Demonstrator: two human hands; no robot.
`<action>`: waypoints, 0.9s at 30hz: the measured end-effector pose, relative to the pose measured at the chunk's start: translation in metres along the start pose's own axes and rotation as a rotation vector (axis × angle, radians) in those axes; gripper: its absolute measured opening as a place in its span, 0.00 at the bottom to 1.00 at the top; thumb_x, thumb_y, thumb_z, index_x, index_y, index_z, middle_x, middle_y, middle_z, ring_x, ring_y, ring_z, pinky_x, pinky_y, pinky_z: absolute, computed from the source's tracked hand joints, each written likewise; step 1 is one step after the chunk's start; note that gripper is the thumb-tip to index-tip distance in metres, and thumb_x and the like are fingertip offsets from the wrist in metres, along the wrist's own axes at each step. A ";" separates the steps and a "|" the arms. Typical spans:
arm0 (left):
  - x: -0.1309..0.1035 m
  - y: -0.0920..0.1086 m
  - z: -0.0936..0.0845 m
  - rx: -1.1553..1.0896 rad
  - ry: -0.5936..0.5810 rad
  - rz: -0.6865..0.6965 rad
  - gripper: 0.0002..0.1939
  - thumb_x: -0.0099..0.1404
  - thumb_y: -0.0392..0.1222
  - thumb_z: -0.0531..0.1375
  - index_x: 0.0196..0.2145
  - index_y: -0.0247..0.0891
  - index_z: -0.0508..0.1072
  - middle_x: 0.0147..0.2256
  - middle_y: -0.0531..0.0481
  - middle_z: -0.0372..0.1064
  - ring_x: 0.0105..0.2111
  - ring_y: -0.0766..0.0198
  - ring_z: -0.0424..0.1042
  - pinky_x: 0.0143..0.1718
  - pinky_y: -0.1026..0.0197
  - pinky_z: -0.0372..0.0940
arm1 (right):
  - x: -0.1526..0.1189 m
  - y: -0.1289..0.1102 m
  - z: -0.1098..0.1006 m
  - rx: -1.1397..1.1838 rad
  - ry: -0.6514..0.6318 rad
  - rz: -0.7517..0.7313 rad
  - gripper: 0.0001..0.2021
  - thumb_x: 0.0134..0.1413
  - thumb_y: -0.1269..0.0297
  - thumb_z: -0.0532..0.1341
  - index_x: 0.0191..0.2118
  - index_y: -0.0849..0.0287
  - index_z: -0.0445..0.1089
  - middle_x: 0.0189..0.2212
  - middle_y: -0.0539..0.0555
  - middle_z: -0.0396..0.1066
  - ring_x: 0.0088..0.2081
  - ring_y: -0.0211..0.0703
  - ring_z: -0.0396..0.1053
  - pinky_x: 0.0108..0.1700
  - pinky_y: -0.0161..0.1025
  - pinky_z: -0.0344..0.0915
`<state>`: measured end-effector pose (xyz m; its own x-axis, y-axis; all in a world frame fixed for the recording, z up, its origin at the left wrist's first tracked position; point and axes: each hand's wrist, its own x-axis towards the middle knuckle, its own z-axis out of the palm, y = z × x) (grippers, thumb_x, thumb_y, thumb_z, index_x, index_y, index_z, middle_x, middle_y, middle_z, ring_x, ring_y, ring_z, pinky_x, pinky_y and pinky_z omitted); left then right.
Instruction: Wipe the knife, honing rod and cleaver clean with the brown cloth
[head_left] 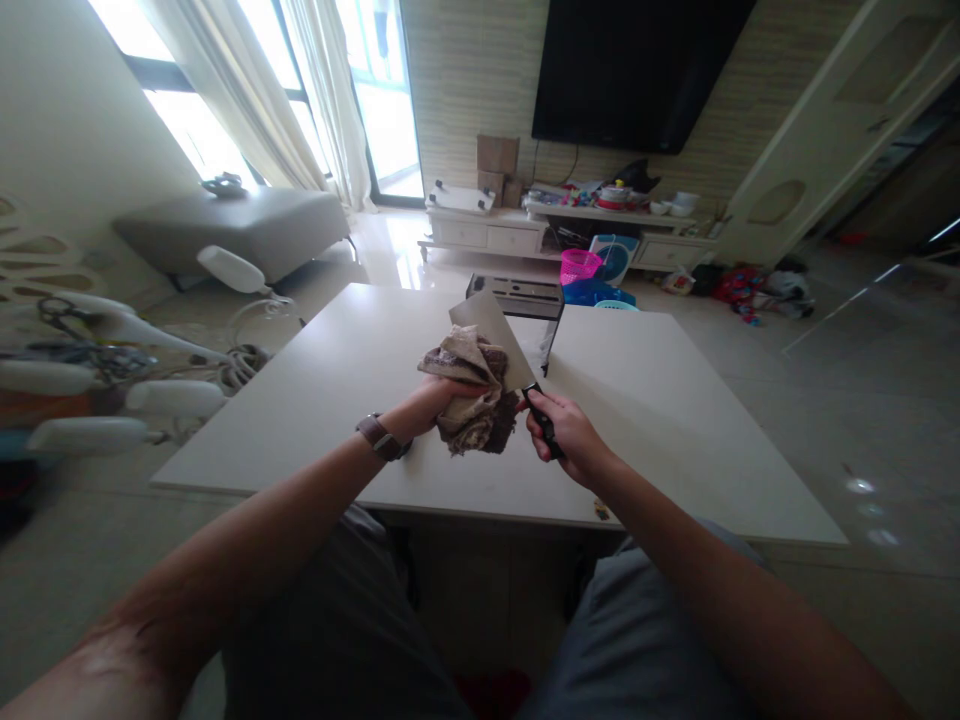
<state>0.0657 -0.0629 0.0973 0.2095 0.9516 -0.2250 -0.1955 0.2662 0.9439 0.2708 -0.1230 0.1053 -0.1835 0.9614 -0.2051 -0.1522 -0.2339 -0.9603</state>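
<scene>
My right hand [568,433] grips the black handle of a wide cleaver [491,325], whose pale blade points up and away over the white table [675,400]. My left hand [437,397], with a brown watch on the wrist, clutches a crumpled brown and beige cloth [472,395] and presses it against the blade's lower part. The cloth hides the blade near the handle. Both hands are above the near middle of the table.
A dark knife block [525,300] stands on the table just behind the cleaver. A pink basket [579,265] and blue items lie on the floor beyond. A grey bench [240,225] is at the left, a TV cabinet [495,235] at the far wall.
</scene>
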 end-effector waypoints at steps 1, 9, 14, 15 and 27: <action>0.000 0.001 -0.002 0.022 0.014 0.021 0.21 0.43 0.34 0.76 0.38 0.35 0.82 0.42 0.42 0.82 0.38 0.52 0.79 0.44 0.54 0.74 | -0.001 -0.001 -0.001 -0.009 -0.004 -0.011 0.19 0.55 0.47 0.64 0.35 0.60 0.68 0.16 0.42 0.61 0.11 0.29 0.56 0.13 0.30 0.48; -0.004 -0.020 0.013 -0.254 -0.109 -0.178 0.09 0.56 0.37 0.69 0.37 0.33 0.81 0.38 0.42 0.81 0.35 0.56 0.80 0.41 0.56 0.75 | 0.001 0.011 0.002 -0.060 -0.001 -0.029 0.21 0.53 0.43 0.64 0.33 0.58 0.66 0.16 0.41 0.61 0.10 0.31 0.56 0.12 0.30 0.48; -0.008 -0.030 0.023 -0.296 -0.124 -0.187 0.09 0.58 0.35 0.69 0.38 0.34 0.81 0.39 0.43 0.81 0.35 0.57 0.80 0.41 0.58 0.75 | 0.002 0.014 0.004 -0.063 0.008 -0.010 0.22 0.52 0.43 0.65 0.29 0.56 0.61 0.16 0.41 0.61 0.10 0.30 0.56 0.11 0.30 0.49; -0.007 -0.029 0.021 -0.278 -0.122 -0.183 0.10 0.56 0.34 0.70 0.38 0.34 0.81 0.40 0.43 0.81 0.35 0.57 0.80 0.41 0.58 0.76 | 0.001 0.014 0.004 -0.061 0.008 -0.004 0.21 0.52 0.43 0.65 0.29 0.56 0.61 0.16 0.41 0.61 0.10 0.30 0.56 0.11 0.30 0.49; 0.009 0.000 -0.009 -0.153 0.038 -0.064 0.17 0.51 0.29 0.70 0.40 0.35 0.79 0.38 0.45 0.81 0.38 0.54 0.80 0.46 0.56 0.74 | 0.000 0.005 0.002 -0.073 -0.053 -0.009 0.20 0.55 0.44 0.63 0.36 0.58 0.66 0.16 0.40 0.61 0.11 0.30 0.57 0.13 0.30 0.50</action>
<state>0.0586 -0.0529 0.0935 0.1904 0.9363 -0.2950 -0.3271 0.3439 0.8802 0.2685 -0.1247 0.1009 -0.2342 0.9539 -0.1879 -0.0829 -0.2122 -0.9737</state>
